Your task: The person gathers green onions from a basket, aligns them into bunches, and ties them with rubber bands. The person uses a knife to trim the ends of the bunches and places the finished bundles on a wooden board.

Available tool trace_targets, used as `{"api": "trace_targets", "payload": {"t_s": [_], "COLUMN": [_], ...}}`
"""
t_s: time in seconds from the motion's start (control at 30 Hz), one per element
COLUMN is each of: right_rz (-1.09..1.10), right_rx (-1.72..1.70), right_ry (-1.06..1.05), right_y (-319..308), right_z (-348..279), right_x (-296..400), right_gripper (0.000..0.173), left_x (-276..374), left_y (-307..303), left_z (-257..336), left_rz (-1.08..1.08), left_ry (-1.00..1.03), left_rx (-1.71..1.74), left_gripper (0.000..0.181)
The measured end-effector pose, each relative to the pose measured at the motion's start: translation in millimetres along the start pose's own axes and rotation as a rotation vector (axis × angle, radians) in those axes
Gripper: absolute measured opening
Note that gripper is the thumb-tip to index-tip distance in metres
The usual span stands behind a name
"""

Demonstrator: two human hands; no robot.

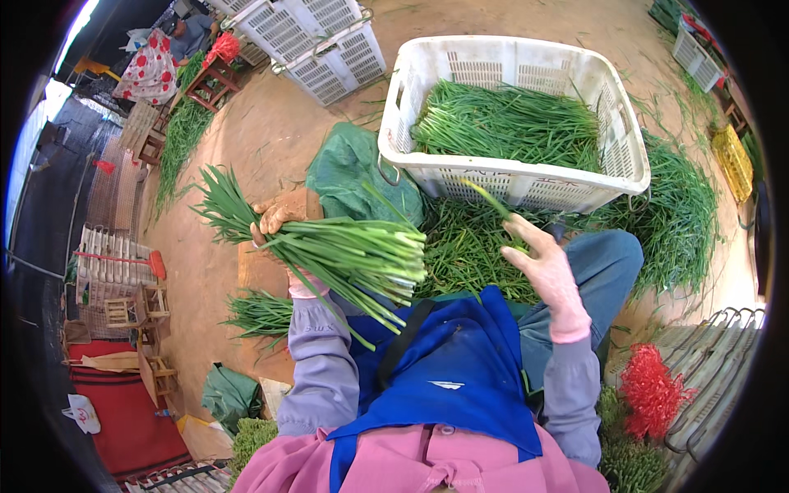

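My left hand [282, 215], in a thin glove, is closed around a thick bunch of Chinese chives [351, 246]. Their pale cut ends point right, and the leafy tips fan out to the left. Pinched between the thumb and fingers of my right hand [545, 265] is a yellowish-green chive leaf [490, 198], its tip pointing up and left. Below and between the hands lies a heap of loose chive trimmings [474, 252]. A smaller bunch of chives [262, 315] rests on a brown surface [256, 271] beside my left forearm.
Ahead stands a white plastic crate [511, 163] holding laid chives. A green sack [363, 166] touches its left side. More loose chives [672, 215] lie at right. Stacked white crates [327, 55] stand further off. Red plastic ties [653, 388] hang at lower right. Another person [191, 37] sits at far left.
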State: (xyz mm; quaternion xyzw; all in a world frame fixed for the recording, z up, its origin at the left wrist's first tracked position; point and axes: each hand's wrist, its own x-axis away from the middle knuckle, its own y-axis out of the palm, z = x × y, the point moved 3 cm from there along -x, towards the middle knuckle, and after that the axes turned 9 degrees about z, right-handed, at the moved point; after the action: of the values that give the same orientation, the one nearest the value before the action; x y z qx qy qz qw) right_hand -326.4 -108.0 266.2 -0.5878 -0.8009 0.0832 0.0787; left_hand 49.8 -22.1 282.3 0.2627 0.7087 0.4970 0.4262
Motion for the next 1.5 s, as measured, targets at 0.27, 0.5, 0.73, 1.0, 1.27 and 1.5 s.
{"api": "trace_targets", "payload": {"t_s": [0.27,0.5,0.73,1.0,1.27,1.5], "right_rz": [-0.187,-0.072,-0.295,-0.294,0.032,-0.506], "right_rx": [-0.863,0.094,-0.142,-0.318,-0.036,-0.091], "right_ry": [0.194,-0.433,-0.445,-0.014,-0.204,-0.198], "right_y": [77.3,28.0,71.9,72.9,34.5,35.2], "right_z": [-27.3,-53.8,-57.8,-50.8,-50.7,-83.1], "right_x": [-9.7,-0.3,3.2,4.8,10.1,48.1], "right_gripper": [0.020,0.050,0.019,0.012,0.050,0.009], "left_x": [4.2,-0.4,3.5,12.4,6.2,8.2], "left_y": [6.0,16.1,5.3,-7.3,-12.1,-18.9], "left_z": [-27.9,-26.2,-43.5,-34.4,-12.9,-8.6], "left_rz": [-0.092,-0.251,-0.072,0.042,0.062,0.222], "left_ry": [-0.111,-0.166,-0.197,-0.134,0.035,0.166], "left_rx": [-0.091,-0.039,-0.076,-0.169,-0.336,-0.559], "left_gripper": [0.024,0.023,0.023,0.026,0.031,0.020]}}
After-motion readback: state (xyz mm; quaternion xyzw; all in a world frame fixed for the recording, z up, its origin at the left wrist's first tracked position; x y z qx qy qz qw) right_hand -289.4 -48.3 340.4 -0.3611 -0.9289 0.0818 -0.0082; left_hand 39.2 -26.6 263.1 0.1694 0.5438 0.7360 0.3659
